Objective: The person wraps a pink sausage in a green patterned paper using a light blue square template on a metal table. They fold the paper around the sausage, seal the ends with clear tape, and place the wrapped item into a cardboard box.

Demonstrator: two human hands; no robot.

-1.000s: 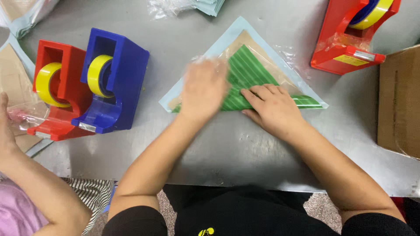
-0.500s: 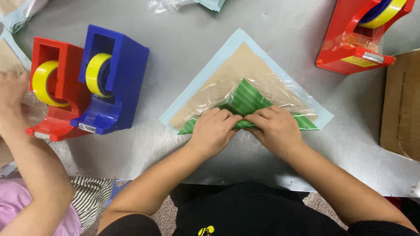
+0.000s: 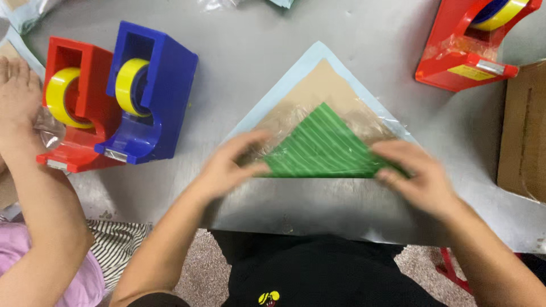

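On the grey metal table (image 3: pixel 284 85), at its near edge: left hand (image 3: pixel 230 167), fingers spread and blurred, tips pressing the left corner of a green striped folded sheet (image 3: pixel 324 149). Right hand (image 3: pixel 418 176), fingers loosely curled, on the sheet's right corner. Beneath the sheet: tan and pale-blue triangular envelope (image 3: pixel 318 85). Left of the sheet: blue tape dispenser (image 3: pixel 151 91), red tape dispenser (image 3: pixel 74 108), another person's hand (image 3: pixel 17 91). Right of it: second red dispenser (image 3: pixel 472 40), cardboard box (image 3: pixel 526 131).

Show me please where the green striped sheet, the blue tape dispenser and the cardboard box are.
green striped sheet (image 3: pixel 321 149), head view, middle of its striped face
blue tape dispenser (image 3: pixel 170 85), head view, its right side wall
cardboard box (image 3: pixel 523 133), head view, its brown top flap
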